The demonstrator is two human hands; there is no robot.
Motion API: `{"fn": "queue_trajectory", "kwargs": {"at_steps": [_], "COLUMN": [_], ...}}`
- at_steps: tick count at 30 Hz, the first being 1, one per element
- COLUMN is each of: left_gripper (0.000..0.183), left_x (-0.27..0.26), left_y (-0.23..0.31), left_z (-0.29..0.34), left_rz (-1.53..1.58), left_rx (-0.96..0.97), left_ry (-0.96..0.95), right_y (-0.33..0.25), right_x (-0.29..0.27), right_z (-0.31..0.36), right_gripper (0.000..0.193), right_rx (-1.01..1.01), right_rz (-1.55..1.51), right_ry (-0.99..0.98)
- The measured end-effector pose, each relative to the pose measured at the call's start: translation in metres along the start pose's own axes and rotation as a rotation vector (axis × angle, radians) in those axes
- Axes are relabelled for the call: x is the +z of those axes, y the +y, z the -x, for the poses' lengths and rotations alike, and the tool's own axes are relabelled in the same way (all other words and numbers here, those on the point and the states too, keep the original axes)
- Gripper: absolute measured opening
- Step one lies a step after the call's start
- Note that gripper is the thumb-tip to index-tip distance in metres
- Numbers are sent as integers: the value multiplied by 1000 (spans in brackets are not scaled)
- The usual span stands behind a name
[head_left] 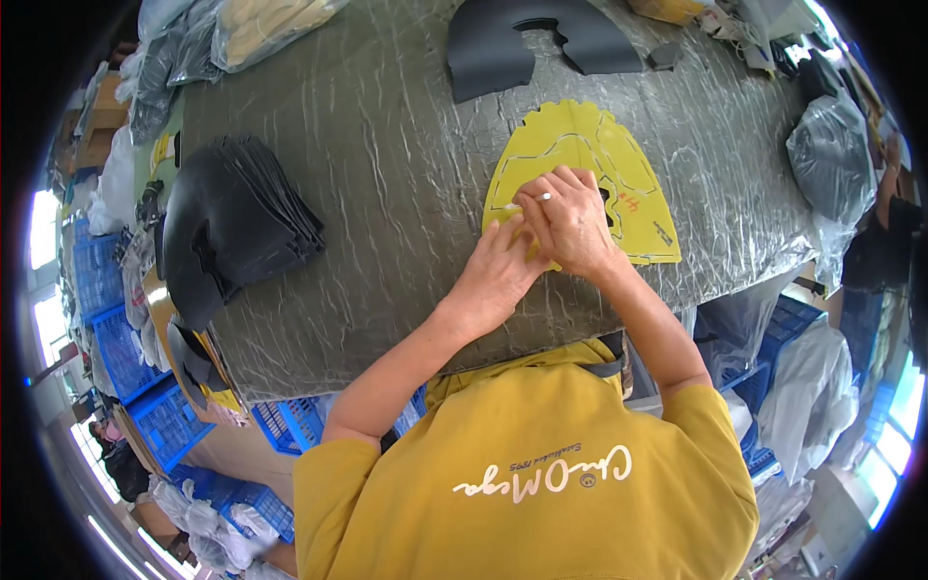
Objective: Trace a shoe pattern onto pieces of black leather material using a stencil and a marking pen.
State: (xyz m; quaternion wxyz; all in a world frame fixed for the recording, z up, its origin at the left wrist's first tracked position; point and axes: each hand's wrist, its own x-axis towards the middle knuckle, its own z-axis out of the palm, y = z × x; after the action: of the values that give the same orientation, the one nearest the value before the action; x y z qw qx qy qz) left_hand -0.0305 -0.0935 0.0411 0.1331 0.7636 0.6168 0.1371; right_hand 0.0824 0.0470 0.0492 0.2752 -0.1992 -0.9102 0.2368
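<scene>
A yellow curved template [551, 135] with slots and notched top edge lies flat on the plastic-covered table. My right hand [572, 220] is closed over its middle, gripping a slim pen [543, 197] whose white end sticks out between the fingers; its tip is hidden. Against the lower left edge of the template rests my left hand [495, 266], its fingers stretched out and close to the right hand. Black shows through a slot beside my right hand. Beyond the template lies a black arch-shaped sheet piece [488, 48]. To the left sits a fanned stack of similar black pieces [227, 213].
Clear plastic bags [266, 29] lie at the far left table edge. A bagged dark bundle [833, 150] stands at the right edge. Blue crates [164, 420] are below the table on the left. Another person [880, 232] is at the far right.
</scene>
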Motion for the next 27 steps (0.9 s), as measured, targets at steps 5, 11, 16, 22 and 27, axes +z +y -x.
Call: {"fn": "queue_trajectory", "kwargs": {"at_steps": [5, 11, 16, 22, 27], "left_gripper": [48, 45, 44, 50, 46], "left_x": [-6, -8, -6, -10, -8], "left_y": [2, 2, 1, 3, 1], "left_z": [-1, -2, -3, -2, -2], "left_rz": [-19, -60, -81, -47, -104], "left_rx": [16, 14, 18, -4, 25], "left_ry": [5, -46, -79, -79, -103], "right_y": [10, 12, 7, 17, 21], "right_x": [-9, -9, -9, -18, -19], "right_z": [11, 16, 15, 16, 13], "right_gripper": [3, 3, 4, 2, 3], "right_rx": [78, 76, 39, 85, 217], "right_rz": [25, 3, -44, 52, 64], "right_ry": [25, 50, 10, 63, 89]}}
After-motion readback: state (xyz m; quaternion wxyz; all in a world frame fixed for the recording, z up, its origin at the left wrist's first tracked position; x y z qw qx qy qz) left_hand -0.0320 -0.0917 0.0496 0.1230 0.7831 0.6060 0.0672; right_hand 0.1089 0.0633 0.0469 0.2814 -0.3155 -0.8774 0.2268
